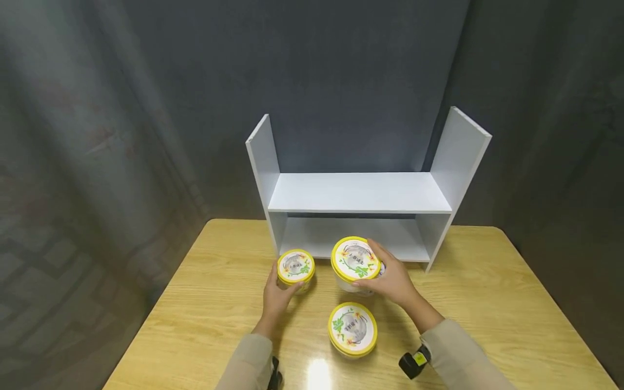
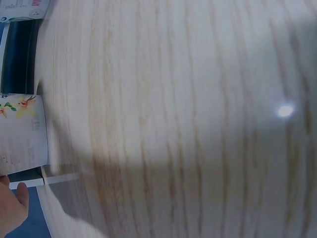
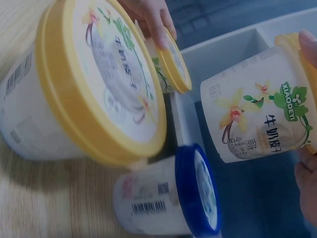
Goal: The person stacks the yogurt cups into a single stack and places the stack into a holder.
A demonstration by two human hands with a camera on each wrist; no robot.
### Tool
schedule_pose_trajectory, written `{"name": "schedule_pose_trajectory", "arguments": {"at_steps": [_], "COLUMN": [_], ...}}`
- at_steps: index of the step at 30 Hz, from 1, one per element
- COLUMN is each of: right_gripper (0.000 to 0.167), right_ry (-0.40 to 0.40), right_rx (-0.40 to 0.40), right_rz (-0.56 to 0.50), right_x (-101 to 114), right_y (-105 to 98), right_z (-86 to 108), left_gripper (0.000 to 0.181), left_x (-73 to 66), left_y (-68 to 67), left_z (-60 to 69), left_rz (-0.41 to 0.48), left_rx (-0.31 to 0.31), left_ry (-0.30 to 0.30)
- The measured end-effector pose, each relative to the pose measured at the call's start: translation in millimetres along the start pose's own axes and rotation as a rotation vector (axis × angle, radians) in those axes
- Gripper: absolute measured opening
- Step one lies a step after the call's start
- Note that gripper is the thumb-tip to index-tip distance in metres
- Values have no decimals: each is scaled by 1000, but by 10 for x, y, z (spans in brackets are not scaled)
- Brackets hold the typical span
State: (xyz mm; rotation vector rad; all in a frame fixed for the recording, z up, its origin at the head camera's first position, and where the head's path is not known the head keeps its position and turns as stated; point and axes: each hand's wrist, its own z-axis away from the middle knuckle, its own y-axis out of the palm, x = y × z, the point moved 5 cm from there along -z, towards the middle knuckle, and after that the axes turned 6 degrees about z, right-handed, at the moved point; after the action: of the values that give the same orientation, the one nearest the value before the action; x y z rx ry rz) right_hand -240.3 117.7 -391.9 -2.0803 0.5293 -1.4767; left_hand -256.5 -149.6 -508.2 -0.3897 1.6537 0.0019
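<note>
My left hand grips a small yellow-lidded tub between thumb and fingers, by the shelf's left front corner. My right hand holds a second yellow-lidded tub by its rim, raised above the table in front of the lower shelf. Printed flowers and lettering show on that tub's side in the right wrist view. Closer to me stands a third yellow-lidded tub, untouched. A blue-lidded tub stands below the raised one; in the head view it is mostly hidden.
A white two-level shelf with tall side panels stands at the back of the wooden table. Dark grey curtains hang behind it and along both sides.
</note>
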Motion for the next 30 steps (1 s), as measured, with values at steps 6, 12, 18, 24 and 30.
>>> {"name": "schedule_pose_trajectory", "arguments": {"at_steps": [6,12,18,24,30], "right_gripper": [102,100,102,105,105], "right_ry": [48,37,39,51,34], "right_rx": [41,59,85,88,77], "right_rz": [-11,-12,0,-16,-63], "right_x": [0,2,55,126,225], "right_y": [162,291,400,498,599], "right_z": [-79,-184,-331,-464,-563], "left_gripper": [97,94,95,93,92], "left_x": [61,54,34,-4,-28], "left_y": [17,26,53,65,82], "left_z": [16,29,-15,-28,-20], "left_rz": [-7,-1,19,29,49], "left_rx": [6,-8,-2,5,38], "left_ry": [-5,39,60,81,102]}}
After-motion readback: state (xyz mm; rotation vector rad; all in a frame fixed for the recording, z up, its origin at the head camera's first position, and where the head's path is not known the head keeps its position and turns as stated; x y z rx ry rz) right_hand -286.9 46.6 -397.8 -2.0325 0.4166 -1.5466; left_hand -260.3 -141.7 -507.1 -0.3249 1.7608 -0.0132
